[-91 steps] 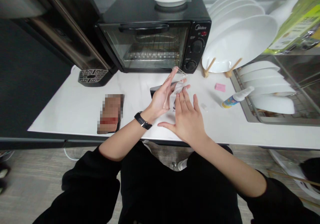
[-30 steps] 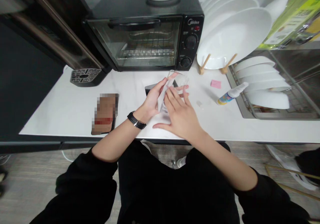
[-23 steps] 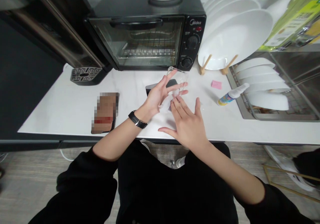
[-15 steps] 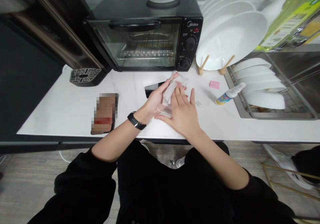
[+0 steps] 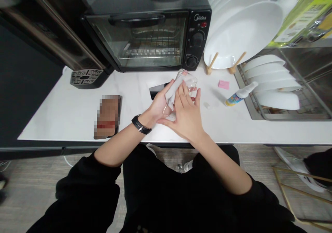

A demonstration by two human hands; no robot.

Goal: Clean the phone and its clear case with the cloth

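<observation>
head cam feed, placing everything off the toaster oven (image 5: 149, 35). i see both hands in front of the oven, toward its right half, over the white counter (image 5: 70, 118). left hand (image 5: 158, 103), black watch strap (image 5: 141, 124) at the wrist: clamped on a clear plastic case (image 5: 193, 82), which i read as tilted, far end nearest the oven. right hand (image 5: 188, 115) lies over a crumpled white wipe (image 5: 172, 92), pressing it against the case; fingers close together, thumb splayed. can't tell if those fingers pinch the wipe or just push it flat.

dark flat object (image 5: 155, 91) in front of the oven, partly hidden by the left hand. phone (image 5: 109, 117), screen pixelated for me, in front of the oven's left end. right of the oven i get the white plates (image 5: 243, 32) standing on edge, and the bowls (image 5: 275, 79) farther out. pink slip (image 5: 223, 84) and spray bottle (image 5: 240, 95), the latter upright, sit forward and right of the oven.
</observation>
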